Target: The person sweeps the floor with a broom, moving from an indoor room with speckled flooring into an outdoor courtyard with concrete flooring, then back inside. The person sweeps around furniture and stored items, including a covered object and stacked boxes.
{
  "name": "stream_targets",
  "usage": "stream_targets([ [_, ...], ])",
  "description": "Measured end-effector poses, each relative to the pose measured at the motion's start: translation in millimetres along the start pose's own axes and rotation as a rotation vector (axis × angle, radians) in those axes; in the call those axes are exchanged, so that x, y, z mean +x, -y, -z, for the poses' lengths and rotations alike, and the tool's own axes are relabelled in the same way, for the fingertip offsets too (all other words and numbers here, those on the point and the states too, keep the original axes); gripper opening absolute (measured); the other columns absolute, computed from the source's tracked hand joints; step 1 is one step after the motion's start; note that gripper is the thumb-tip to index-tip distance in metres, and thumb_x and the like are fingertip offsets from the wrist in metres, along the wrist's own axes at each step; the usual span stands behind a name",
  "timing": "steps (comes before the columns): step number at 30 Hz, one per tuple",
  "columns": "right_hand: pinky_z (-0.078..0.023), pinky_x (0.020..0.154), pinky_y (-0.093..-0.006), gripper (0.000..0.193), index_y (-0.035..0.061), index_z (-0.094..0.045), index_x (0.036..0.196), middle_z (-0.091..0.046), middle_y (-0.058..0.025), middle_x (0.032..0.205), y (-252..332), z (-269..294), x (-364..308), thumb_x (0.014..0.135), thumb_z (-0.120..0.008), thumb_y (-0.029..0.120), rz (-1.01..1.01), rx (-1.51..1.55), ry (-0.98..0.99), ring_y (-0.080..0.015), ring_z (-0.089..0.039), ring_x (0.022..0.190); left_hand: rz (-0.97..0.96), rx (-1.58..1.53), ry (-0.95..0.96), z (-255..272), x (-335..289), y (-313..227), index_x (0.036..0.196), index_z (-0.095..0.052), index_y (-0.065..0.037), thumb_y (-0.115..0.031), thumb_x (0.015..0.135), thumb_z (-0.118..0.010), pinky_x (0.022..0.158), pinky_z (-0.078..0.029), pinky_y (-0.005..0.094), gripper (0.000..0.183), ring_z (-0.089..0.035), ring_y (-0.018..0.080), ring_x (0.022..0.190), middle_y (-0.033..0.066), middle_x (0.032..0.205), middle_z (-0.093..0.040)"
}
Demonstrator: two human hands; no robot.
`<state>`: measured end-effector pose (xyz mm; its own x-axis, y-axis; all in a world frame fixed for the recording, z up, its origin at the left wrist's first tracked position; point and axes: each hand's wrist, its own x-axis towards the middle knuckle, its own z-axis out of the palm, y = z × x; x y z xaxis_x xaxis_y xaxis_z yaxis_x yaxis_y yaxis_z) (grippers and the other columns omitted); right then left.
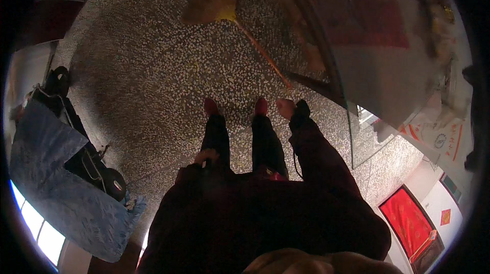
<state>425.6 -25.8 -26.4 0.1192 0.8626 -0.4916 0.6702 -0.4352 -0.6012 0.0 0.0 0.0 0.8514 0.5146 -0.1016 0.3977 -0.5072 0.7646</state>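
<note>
My left hand (206, 156) hangs in front of my left thigh, its fingers curled in with nothing visible in them. To the right, past the end of a dark sleeve, my right hand (285, 107) is loosely closed; its fingers are dim and I see nothing in them. Just beyond it ends the thin orange-brown handle of a broom (259, 48), with a small gap of floor showing between handle and hand. The broom's fan-shaped straw head (210, 4) points away to the far left. Both of my feet, in red shoes (261, 106), stand on the floor.
Speckled terrazzo floor (153, 65) lies ahead. At the left a blue cloth (56, 172) covers part of a dark object with round black ends. A glass-like panel edge (351, 141) and a dark-edged table-like surface (377, 70) rise at the right. A red panel (406, 220) is behind right.
</note>
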Motion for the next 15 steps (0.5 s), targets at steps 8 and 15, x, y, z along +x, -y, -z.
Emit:
stream_targets([
  [8,-0.034,0.053,-0.0411,0.015,0.0064,-0.042,0.065,-0.035,-0.014,0.055,-63,-42,46,0.077,-0.046,0.015,-0.4,0.779,0.264,-0.028,-0.033,0.05,0.339,0.306,0.366,8,-10,0,0.091,-0.044,-0.013,-0.036,0.073,-0.053,0.054,-0.044,0.0384,0.031,-0.052,0.0252,0.07,0.0095,0.099,-0.041],
  [15,-0.04,0.056,-0.0397,0.012,0.008,-0.051,0.077,-0.049,-0.0137,0.066,-73,-42,82,0.079,-0.045,0.018,-0.221,-0.047,0.31,-0.0291,-0.05,0.06,0.288,0.255,0.354,-11,-12,11,0.077,-0.056,-0.009,-0.03,0.072,-0.054,0.052,-0.044,0.0385,0.022,-0.053,0.0278,0.07,0.0077,0.086,-0.055],
])
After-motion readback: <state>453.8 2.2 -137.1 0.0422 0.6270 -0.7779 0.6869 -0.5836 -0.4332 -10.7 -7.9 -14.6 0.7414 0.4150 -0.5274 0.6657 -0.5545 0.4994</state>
